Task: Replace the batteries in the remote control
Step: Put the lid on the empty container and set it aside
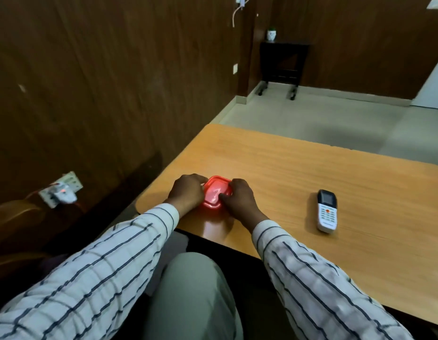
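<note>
Count: one white plastic remote control with orange buttons at 3 o'clock on one light wooden table. One red square plastic lidded container at centre, two bare hands on it: left hand at 9 o'clock, right hand at 3 o'clock.

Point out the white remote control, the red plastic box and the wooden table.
white remote control with dark screen (327,212): head view, on its orange-buttoned keypad.
red square plastic box (216,192): head view, centre of its lid, between both hands.
light wooden table (298,168): head view, bare top.

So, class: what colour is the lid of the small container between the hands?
Red lid, clearest in the head view.
</note>
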